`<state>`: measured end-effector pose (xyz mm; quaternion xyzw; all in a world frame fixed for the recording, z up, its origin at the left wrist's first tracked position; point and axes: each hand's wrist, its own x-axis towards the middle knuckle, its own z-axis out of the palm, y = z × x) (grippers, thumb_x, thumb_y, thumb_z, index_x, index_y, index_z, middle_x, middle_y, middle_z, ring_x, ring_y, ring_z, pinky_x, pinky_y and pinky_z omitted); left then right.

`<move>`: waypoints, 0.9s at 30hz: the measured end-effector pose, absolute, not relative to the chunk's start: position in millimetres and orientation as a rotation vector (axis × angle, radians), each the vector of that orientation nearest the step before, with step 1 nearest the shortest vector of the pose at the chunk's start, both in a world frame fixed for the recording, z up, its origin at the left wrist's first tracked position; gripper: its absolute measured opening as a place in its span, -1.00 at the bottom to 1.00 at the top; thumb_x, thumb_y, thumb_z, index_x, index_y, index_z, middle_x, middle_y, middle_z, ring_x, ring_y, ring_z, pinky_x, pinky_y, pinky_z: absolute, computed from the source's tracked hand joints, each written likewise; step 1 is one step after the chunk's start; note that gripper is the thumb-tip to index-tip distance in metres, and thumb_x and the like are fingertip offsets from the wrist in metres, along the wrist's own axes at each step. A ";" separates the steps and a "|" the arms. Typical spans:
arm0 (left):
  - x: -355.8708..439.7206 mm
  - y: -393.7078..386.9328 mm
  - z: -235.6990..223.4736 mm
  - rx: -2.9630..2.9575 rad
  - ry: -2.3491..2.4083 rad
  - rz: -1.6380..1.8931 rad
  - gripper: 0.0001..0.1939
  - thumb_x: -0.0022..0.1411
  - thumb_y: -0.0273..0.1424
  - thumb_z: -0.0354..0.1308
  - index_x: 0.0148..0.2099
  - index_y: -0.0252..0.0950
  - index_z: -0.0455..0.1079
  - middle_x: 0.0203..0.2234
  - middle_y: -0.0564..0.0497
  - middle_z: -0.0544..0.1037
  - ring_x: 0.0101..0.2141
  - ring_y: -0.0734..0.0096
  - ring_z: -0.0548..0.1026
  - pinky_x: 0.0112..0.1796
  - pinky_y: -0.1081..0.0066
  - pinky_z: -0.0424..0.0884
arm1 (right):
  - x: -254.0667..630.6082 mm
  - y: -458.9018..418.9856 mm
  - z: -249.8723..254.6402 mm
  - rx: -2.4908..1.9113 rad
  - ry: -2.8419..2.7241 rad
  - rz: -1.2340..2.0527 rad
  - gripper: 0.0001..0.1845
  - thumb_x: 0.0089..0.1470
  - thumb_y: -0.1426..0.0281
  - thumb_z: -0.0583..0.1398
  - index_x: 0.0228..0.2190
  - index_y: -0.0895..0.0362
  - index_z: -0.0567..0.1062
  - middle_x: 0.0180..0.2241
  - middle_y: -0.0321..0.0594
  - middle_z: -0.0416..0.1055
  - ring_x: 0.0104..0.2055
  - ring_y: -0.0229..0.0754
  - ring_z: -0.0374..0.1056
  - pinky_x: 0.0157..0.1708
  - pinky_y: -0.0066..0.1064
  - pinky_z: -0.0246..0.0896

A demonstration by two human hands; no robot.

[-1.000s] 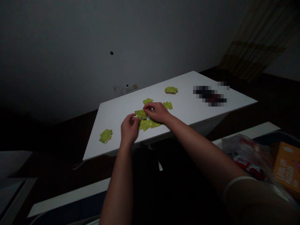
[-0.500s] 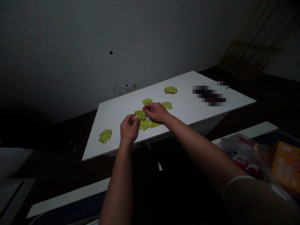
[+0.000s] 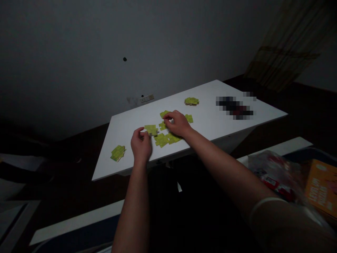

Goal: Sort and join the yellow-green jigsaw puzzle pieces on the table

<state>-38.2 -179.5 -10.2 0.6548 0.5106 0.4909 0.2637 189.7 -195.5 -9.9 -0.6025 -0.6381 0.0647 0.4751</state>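
Observation:
Between the thumb and index finger of my left hand [image 3: 141,144] is a yellow-green puzzle piece [image 3: 151,130], raised slightly off the white table [image 3: 129,123]. My right hand [image 3: 178,123] is curled, its fingertips pinched at another yellow-green piece [image 3: 162,125]. Close below lie a puzzle piece [image 3: 161,140] and a neighbouring piece [image 3: 173,138], which seem to touch. Behind the right fingers a piece [image 3: 163,114] shows in part, and one more piece [image 3: 189,118] sticks out past the knuckles. The right palm hides some of the table.
A small pile of pieces [image 3: 118,153] lies at the table's left, and a second stack [image 3: 192,101] at the back. Blurred-out dark items [image 3: 234,107] rest on the right side. An orange puzzle box [image 3: 322,188] and a clear plastic bag [image 3: 276,168] are at my right.
My left hand has moved left with its puzzle piece, away from the right fingers. The right hand has shifted slightly right and back, uncovering a piece beneath.

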 end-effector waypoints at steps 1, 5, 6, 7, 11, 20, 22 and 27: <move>-38.7 -179.8 -9.7 1.750 1.435 1.359 -0.69 0.35 -0.36 0.24 0.11 -0.24 0.57 -0.40 0.07 0.57 -0.36 0.27 0.53 -0.22 0.31 0.44 | 191.0 -194.6 -10.9 -1.507 -1.534 0.139 -0.79 0.32 0.46 0.27 -0.11 0.03 0.70 -0.15 -0.12 0.66 0.02 0.05 0.48 0.11 -0.11 0.34; -39.3 -183.0 -7.2 1.721 1.633 1.398 -0.78 0.31 -0.41 0.24 0.00 -0.19 0.55 -0.41 0.07 0.55 -0.37 0.21 0.52 -0.17 0.25 0.42 | 192.9 -191.4 -16.0 -1.627 -1.544 0.116 -0.71 0.31 0.48 0.27 0.00 0.05 0.71 -0.08 -0.03 0.67 0.10 0.17 0.45 0.14 -0.01 0.38; -39.1 -183.9 -6.7 1.739 1.679 1.376 -0.80 0.29 -0.40 0.26 -0.03 -0.18 0.54 -0.40 0.05 0.56 -0.35 0.17 0.53 -0.13 0.21 0.42 | 192.5 -190.6 -17.4 -1.643 -1.572 0.113 -0.69 0.31 0.48 0.28 0.02 0.06 0.71 -0.04 -0.01 0.67 0.13 0.19 0.44 0.16 0.02 0.38; -38.7 -184.6 -6.2 1.769 1.722 1.340 -0.80 0.28 -0.40 0.28 -0.04 -0.17 0.54 -0.39 0.03 0.57 -0.32 0.12 0.54 -0.09 0.16 0.43 | 191.9 -190.0 -18.7 -1.652 -1.608 0.111 -0.68 0.30 0.47 0.30 0.04 0.06 0.70 0.01 -0.01 0.67 0.15 0.21 0.43 0.19 0.05 0.37; -36.0 -185.3 -4.9 1.906 1.846 1.150 -0.80 0.29 -0.35 0.29 -0.03 -0.15 0.51 -0.31 -0.15 0.64 -0.11 -0.22 0.60 0.07 -0.13 0.39 | 190.1 -188.0 -22.2 -1.659 -1.729 0.108 -0.67 0.27 0.44 0.35 0.05 0.04 0.70 0.15 -0.01 0.64 0.20 0.25 0.40 0.28 0.16 0.32; -34.4 -182.4 -6.9 1.921 1.822 1.149 -0.78 0.28 -0.35 0.30 -0.02 -0.19 0.49 -0.14 -0.32 0.65 0.08 -0.39 0.52 0.21 -0.37 0.28 | 190.4 -190.1 -16.8 -1.738 -1.729 0.136 -0.64 0.27 0.49 0.29 0.06 0.10 0.71 0.12 0.03 0.65 0.21 0.25 0.40 0.28 0.10 0.29; -31.8 -185.3 -3.5 1.958 1.898 1.051 -0.74 0.32 -0.33 0.26 0.05 -0.22 0.50 -0.04 -0.35 0.64 0.12 -0.36 0.51 0.22 -0.32 0.31 | 189.2 -192.4 -13.6 -1.774 -1.742 0.158 -0.62 0.29 0.47 0.28 0.09 0.10 0.71 0.12 0.02 0.66 0.23 0.24 0.40 0.29 0.06 0.29; -24.4 -192.9 5.8 2.025 2.144 0.813 -0.63 0.39 -0.26 0.21 0.17 -0.23 0.54 0.19 -0.37 0.53 0.27 -0.39 0.40 0.29 -0.27 0.27 | 187.4 -197.2 -8.7 -1.814 -1.796 0.200 -0.59 0.30 0.36 0.32 0.15 0.07 0.71 0.14 -0.03 0.67 0.28 0.25 0.36 0.29 0.03 0.27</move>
